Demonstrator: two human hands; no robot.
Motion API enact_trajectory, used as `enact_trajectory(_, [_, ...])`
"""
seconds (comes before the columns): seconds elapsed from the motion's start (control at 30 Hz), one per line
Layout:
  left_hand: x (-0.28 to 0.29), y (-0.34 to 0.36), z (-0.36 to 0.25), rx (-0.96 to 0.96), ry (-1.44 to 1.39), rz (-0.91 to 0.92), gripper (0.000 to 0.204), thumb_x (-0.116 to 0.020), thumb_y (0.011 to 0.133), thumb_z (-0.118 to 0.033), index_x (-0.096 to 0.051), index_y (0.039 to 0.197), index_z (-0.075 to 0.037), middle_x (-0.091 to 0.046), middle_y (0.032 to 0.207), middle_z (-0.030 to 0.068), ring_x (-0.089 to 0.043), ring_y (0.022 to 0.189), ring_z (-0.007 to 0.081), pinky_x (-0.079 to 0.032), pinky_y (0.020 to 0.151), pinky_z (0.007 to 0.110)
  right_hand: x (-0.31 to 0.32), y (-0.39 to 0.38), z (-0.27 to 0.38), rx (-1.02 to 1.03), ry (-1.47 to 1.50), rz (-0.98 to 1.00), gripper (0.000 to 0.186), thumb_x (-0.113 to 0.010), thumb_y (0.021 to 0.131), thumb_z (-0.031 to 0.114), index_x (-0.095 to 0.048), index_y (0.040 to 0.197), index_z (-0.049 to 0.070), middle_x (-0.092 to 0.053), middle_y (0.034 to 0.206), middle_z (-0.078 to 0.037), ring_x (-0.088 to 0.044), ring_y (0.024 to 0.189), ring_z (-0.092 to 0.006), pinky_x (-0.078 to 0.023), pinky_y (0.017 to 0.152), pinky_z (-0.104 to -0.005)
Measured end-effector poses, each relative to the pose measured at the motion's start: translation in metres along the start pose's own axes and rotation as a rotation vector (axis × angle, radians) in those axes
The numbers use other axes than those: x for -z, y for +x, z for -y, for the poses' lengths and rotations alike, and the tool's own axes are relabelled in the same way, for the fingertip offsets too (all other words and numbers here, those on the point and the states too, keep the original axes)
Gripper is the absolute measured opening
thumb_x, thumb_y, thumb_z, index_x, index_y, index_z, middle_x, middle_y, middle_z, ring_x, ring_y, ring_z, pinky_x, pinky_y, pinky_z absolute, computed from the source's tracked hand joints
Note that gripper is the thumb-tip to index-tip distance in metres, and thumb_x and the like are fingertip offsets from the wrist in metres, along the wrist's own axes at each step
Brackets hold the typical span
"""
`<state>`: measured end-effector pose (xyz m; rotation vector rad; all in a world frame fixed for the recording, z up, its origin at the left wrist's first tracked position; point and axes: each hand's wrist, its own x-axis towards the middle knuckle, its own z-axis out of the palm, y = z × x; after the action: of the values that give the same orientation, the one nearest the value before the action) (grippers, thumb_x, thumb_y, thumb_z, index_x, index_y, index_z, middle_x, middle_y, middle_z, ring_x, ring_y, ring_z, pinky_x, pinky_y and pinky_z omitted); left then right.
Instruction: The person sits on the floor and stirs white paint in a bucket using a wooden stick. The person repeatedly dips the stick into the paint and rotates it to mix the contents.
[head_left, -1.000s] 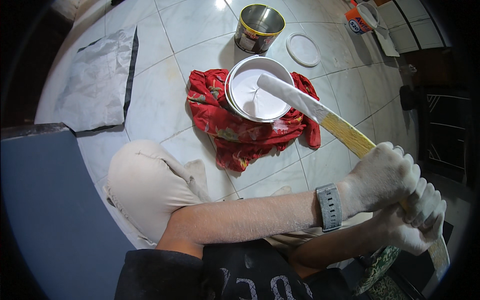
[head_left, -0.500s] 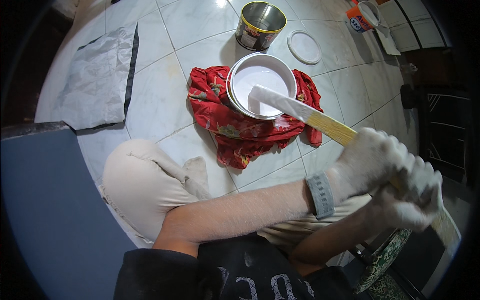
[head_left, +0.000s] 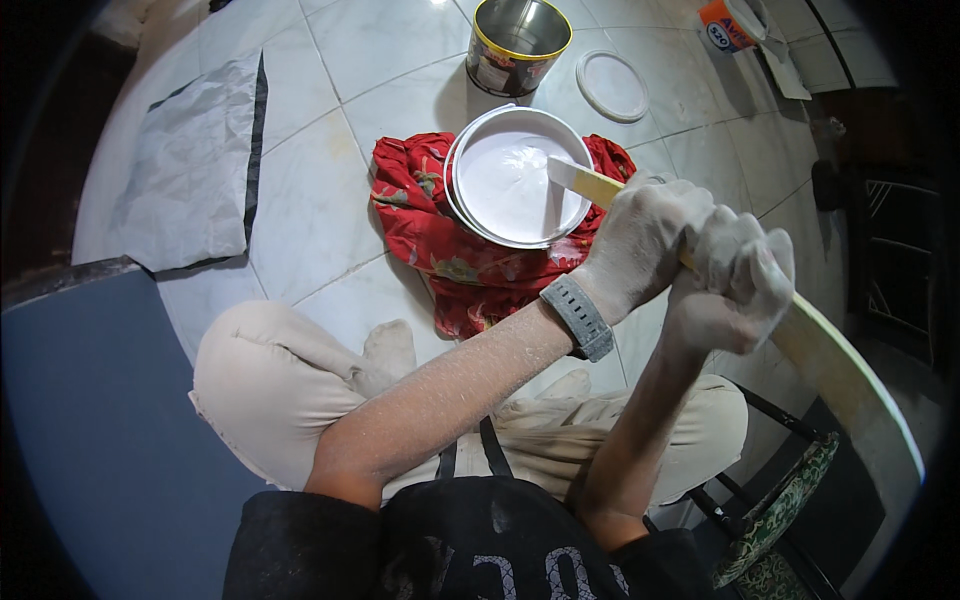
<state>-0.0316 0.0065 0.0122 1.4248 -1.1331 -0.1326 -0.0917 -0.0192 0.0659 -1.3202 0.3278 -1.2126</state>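
Observation:
Both hands, dusted white, are shut round a long, pale yellow flat stick (head_left: 840,365) that slants from the lower right into a white bucket (head_left: 453,180) of thick white liquid (head_left: 500,195). My left hand (head_left: 645,240), with a grey watch (head_left: 577,315) on its wrist, grips higher up, just below the bucket. My right hand (head_left: 735,290) is closed on the stick beside and below it. The stick’s far end is sunk in the liquid, hidden from sight. Red floral cloth (head_left: 420,260) lies bunched under and around the bucket.
An open dark tin (head_left: 490,70) with yellow rim and a white lid (head_left: 610,85) lie beyond the bucket. An orange tub (head_left: 725,30) stands far right, a white sack (head_left: 180,170) lies left. A grey-blue surface (head_left: 90,400) is lower left, a chair (head_left: 785,500) lower right.
Both hands have moved up and left toward the bucket, pushing the stick deeper, so less of its white-coated end shows above the rim. My forearms are now angled more steeply.

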Motion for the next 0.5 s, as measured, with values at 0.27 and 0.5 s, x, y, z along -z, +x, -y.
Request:
enact_trajectory(0.27, [0.005, -0.005, 0.005, 0.188, -0.084, 0.073, 0.004, -0.067, 0.075, -0.010, -0.065, 0.076, -0.007, -0.067, 0.076, 0.0147, -0.067, 0.077, 0.0349, -0.054, 0.068, 0.041, -0.003, 0.008, -0.009, -0.149, -0.053, -0.048, 0.029, -0.042, 0.088, 0.014, -0.029, 0.062, 0.013, -0.026, 0.050, 0.001, -0.021, 0.044, -0.0087, -0.023, 0.045, -0.0259])
enact_trajectory(0.5, [0.004, -0.005, -0.007, 0.300, 0.055, 0.245, 0.004, -0.066, 0.077, -0.011, -0.065, 0.079, -0.007, -0.067, 0.074, 0.0132, -0.068, 0.076, 0.0326, -0.054, 0.069, 0.040, 0.011, 0.011, -0.002, -0.221, 0.169, -0.156, 0.030, -0.042, 0.089, 0.016, -0.028, 0.063, 0.016, -0.025, 0.049, 0.003, -0.022, 0.043, -0.0080, -0.023, 0.044, -0.0252])
